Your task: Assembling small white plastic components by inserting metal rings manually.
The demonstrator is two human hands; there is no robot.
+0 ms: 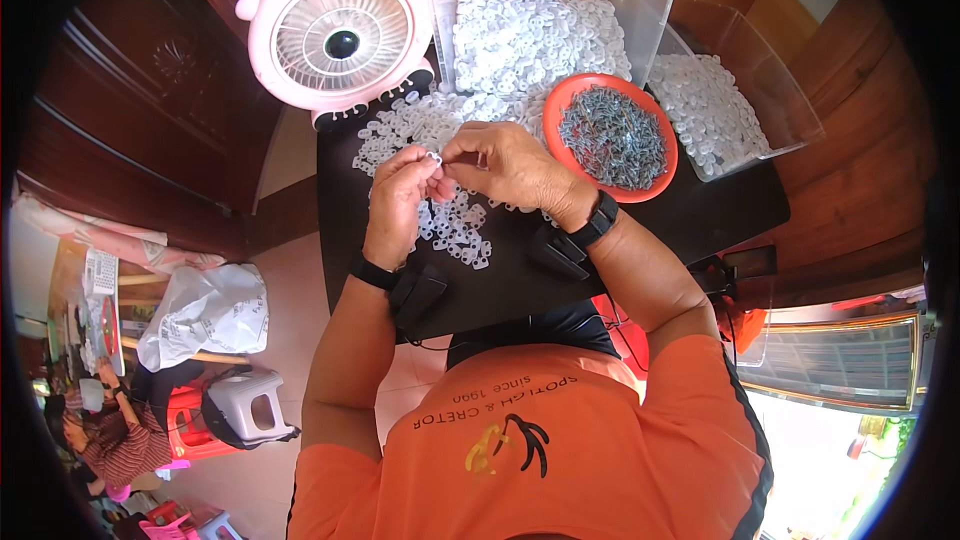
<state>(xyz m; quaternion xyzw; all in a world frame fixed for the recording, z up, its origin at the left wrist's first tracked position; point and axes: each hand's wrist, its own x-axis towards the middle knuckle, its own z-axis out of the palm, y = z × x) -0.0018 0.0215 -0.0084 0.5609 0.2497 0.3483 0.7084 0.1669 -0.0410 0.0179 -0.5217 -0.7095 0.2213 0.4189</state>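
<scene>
Above the dark tabletop, my left hand [397, 198] is closed in a pinch on a small white plastic piece [434, 157]. My right hand [520, 168] meets it there, its thumb and fingers pressed together at the piece. Whatever sits between the right fingertips is too small to make out. Beneath and behind both hands lie many loose white plastic pieces [455, 230] with holes in them. To the right of my right hand, an orange-red plate [668, 172] holds a heap of small grey screws or nails [612, 138].
A clear bin [650, 0] of white pieces stands at the back, with a second clear tub [775, 130] at the right. A pink fan [340, 35] occupies the back left. Another person [125, 445] sits far left, near a grey stool [250, 407].
</scene>
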